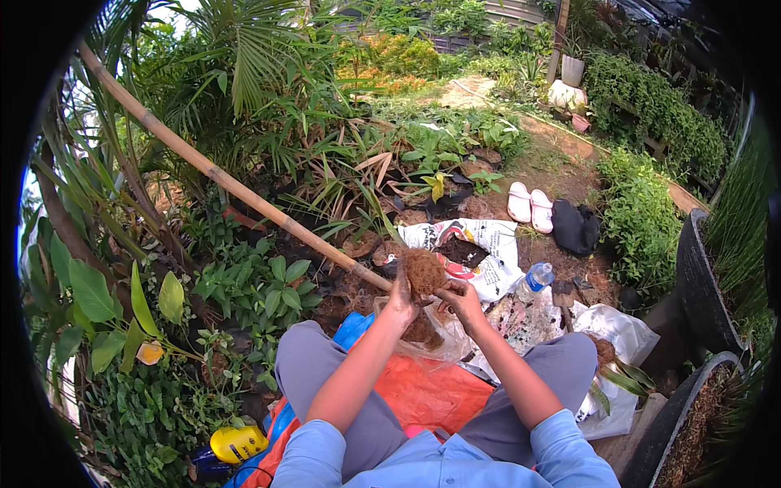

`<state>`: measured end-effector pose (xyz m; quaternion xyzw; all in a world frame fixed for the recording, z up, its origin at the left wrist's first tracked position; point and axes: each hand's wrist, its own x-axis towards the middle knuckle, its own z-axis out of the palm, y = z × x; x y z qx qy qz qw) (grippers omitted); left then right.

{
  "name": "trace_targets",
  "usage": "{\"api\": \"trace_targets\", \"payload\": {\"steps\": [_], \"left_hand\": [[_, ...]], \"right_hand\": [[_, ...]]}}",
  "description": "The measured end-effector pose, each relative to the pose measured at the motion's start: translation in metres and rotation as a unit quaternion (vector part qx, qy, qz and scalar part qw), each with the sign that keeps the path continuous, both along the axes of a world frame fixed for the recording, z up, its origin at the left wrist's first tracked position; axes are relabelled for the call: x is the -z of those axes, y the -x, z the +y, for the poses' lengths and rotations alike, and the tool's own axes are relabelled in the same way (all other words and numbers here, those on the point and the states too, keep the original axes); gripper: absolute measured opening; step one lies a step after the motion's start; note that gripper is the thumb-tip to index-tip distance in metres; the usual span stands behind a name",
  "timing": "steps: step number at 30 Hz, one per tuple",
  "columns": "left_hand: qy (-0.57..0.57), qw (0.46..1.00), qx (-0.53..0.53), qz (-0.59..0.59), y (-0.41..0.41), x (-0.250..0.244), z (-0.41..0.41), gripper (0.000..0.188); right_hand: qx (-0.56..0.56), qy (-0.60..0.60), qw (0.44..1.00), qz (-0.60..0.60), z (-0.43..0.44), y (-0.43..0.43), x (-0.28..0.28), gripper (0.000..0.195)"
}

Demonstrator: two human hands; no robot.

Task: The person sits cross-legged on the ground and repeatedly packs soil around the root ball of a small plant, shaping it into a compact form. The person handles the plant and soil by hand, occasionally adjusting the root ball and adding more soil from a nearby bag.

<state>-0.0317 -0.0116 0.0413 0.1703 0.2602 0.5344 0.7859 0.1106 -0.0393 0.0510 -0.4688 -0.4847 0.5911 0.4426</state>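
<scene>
My left hand (401,303) holds a ball of brown coconut fibre (425,272) from its left side and below. A long green leaf (384,215) seems to rise from the top of the ball. At the ball's lower right edge, the thumb and fingers of my right hand (462,305) pinch its fibre; whether they also hold a thread is too small to tell. Under both hands lies a clear plastic bag (448,332) with more loose coconut fibre (424,334). Just beyond is an opened white printed sack (497,244) with dark potting soil (462,251) in it.
A bamboo pole (244,192) slants in from the left, ending near my left hand. A water bottle (536,280) and a small trowel-like tool (562,299) lie right of the sack. Another fibre ball with leaves (603,351) rests by my right knee. Large black pots (701,287) stand at right.
</scene>
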Motion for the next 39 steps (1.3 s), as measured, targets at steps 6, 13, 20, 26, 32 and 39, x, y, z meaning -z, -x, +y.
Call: {"api": "trace_targets", "payload": {"steps": [6,13,20,26,32,39], "left_hand": [[-0.017,1.0,0.019,0.016,0.003,-0.007,-0.002,0.062],[-0.039,0.998,0.028,-0.027,0.006,0.014,0.012,0.068],[-0.013,0.998,0.013,-0.058,0.004,0.006,0.008,0.067],[0.035,0.988,0.004,-0.148,0.003,0.011,0.011,0.048],[0.014,0.993,-0.001,-0.119,0.008,0.018,0.014,0.044],[0.034,0.996,-0.008,-0.086,0.004,0.018,0.009,0.05]], "right_hand": [[0.011,-0.03,0.999,-0.037,0.001,0.003,0.008,0.012],[0.013,-0.145,0.981,-0.125,0.007,-0.001,0.017,0.018],[0.048,-0.2,0.923,-0.324,0.0,-0.005,-0.015,0.029],[0.072,-0.239,0.907,-0.339,0.002,-0.009,-0.022,0.024],[0.059,-0.223,0.94,-0.252,0.006,-0.017,-0.019,0.019],[0.012,-0.295,0.927,-0.233,0.009,-0.011,-0.004,0.012]]}}
